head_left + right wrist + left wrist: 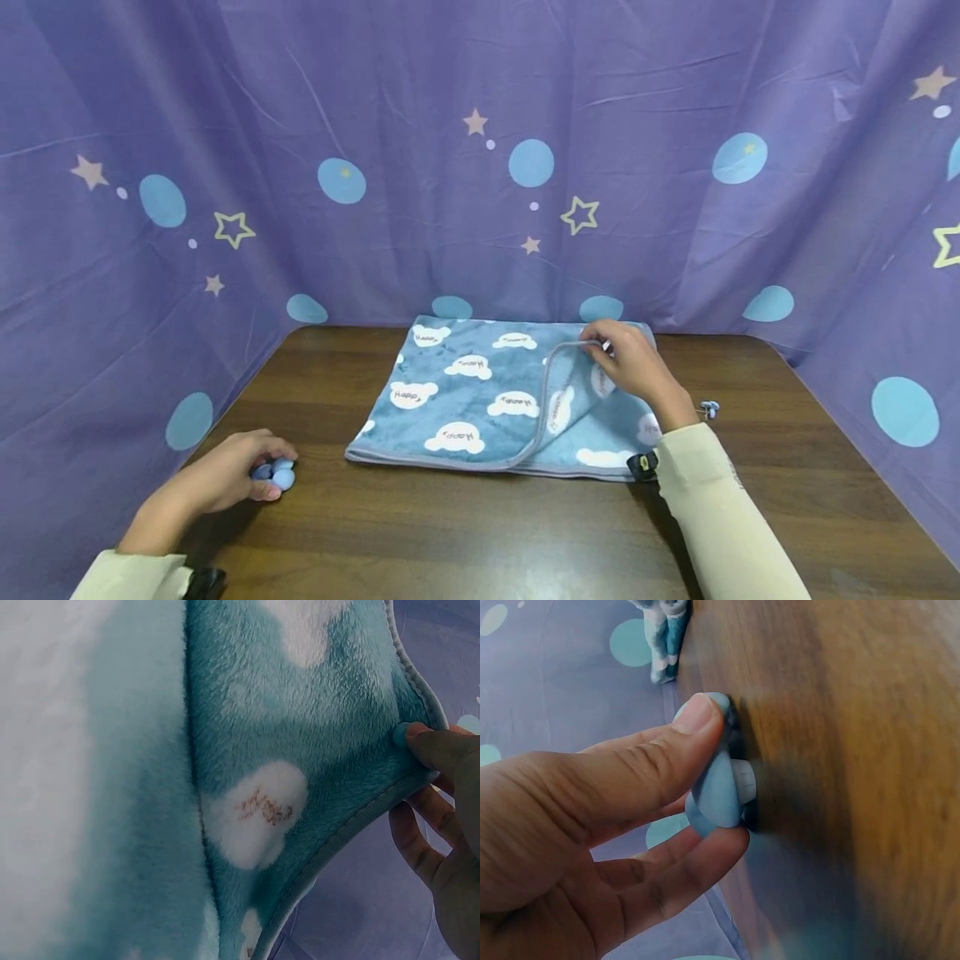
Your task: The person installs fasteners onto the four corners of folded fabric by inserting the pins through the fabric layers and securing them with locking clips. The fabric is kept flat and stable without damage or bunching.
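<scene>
A blue fleece blanket (450, 392) with white bear-head patches and grey piping lies folded on the table. My right hand (626, 358) pinches its top layer by a corner, lifting the edge back. In the right wrist view, the blanket (337, 735) stretches from that corner, and a small teal bit shows at the thumb tip; I cannot tell what it is. Left of the blanket, my left hand (232, 471) holds several small blue rounded pieces (281, 475) low at the tabletop. The left wrist view shows one blue piece (720, 791) with a short white stem, between thumb and fingers.
More small blue pieces (709, 408) lie on the wooden table (420, 533), right of the blanket and near the right forearm. A purple curtain (420, 100) with stars and blue dots surrounds the table at the back and sides.
</scene>
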Demonstrator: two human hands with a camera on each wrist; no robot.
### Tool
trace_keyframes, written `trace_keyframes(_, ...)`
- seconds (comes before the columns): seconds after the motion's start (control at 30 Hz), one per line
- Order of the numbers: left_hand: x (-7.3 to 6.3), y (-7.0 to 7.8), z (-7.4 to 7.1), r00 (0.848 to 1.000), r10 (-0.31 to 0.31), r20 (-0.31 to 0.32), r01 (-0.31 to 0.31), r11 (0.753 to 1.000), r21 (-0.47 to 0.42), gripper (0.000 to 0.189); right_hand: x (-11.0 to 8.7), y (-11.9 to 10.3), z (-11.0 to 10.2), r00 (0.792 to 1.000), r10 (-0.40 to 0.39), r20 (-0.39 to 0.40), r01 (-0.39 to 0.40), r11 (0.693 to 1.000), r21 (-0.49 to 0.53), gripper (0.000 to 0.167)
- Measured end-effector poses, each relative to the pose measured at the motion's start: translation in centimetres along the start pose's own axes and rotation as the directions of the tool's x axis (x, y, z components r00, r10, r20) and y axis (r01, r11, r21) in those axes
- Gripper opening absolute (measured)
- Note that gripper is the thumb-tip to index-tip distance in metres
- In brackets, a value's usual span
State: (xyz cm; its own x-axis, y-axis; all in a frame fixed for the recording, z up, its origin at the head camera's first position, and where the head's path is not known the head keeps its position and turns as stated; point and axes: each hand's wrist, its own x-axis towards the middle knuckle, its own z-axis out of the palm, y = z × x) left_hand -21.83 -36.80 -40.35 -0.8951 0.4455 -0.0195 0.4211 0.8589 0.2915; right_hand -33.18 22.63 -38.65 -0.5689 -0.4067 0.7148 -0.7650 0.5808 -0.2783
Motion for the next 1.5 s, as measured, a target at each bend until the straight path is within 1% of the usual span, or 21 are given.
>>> trace_keyframes(0.2,1.2,0.3,-0.2,1.000,0.023,-0.006,-0.023,0.999,0.026,0.044,0.0,0.1,0.0,1.000,0.011,0.004,-0.011,1.000,-0.001,0.014)
trace_keyframes(0.33,1.7,0.6,-0.2,1.000,0.017,-0.001,-0.017,1.000,0.012,0.042,0.0,0.1,0.1,1.000,0.009,0.008,-0.009,1.000,0.004,0.015)
trace_keyframes(0.47,2.5,0.7,-0.1,1.000,0.015,0.000,-0.015,1.000,0.009,0.040,0.0,0.0,0.1,1.000,0.011,0.008,-0.011,1.000,0.008,0.015)
trace_keyframes(0.7,4.4,0.7,0.3,0.995,0.091,-0.041,-0.088,0.994,0.067,0.033,-0.2,0.2,0.1,1.000,0.020,0.015,-0.020,1.000,0.002,0.015)
trace_keyframes(0.8,5.1,0.8,0.6,0.992,0.108,-0.058,-0.104,0.992,0.075,0.029,-0.2,0.2,0.2,0.999,0.028,0.023,-0.028,1.000,-0.001,0.015)
trace_keyframes(0.9,5.6,0.9,0.7,0.990,0.118,-0.071,-0.113,0.991,0.066,0.029,-0.2,0.1,0.2,0.999,0.039,0.029,-0.039,0.999,0.004,0.015)
trace_keyframes(1.03,5.7,1.4,0.8,0.992,0.105,-0.068,-0.101,0.993,0.066,0.030,-0.3,0.1,0.1,0.998,0.047,0.034,-0.047,0.999,0.013,0.016)
trace_keyframes(1.13,5.7,2.0,0.7,0.996,0.062,-0.060,-0.056,0.994,0.094,0.031,-0.3,0.1,0.2,0.998,0.042,0.036,-0.043,0.999,0.017,0.016)
trace_keyframes(1.27,5.9,2.8,0.5,0.997,0.030,-0.066,-0.022,0.991,0.132,0.034,-0.2,0.2,0.1,0.999,0.034,0.029,-0.034,0.999,0.003,0.015)
trace_keyframes(1.3,6.0,3.0,0.5,0.997,0.039,-0.069,-0.029,0.990,0.139,0.035,-0.2,0.2,0.0,0.999,0.032,0.026,-0.032,0.999,-0.001,0.015)
trace_keyframes(1.4,6.4,3.4,0.7,0.992,0.103,-0.077,-0.090,0.984,0.151,0.034,-0.2,0.3,0.0,0.999,0.028,0.022,-0.028,1.000,-0.007,0.015)
trace_keyframes(1.5,6.7,3.6,0.9,0.979,0.186,-0.084,-0.170,0.970,0.172,0.029,-0.2,0.3,0.0,0.999,0.027,0.024,-0.027,1.000,-0.005,0.016)
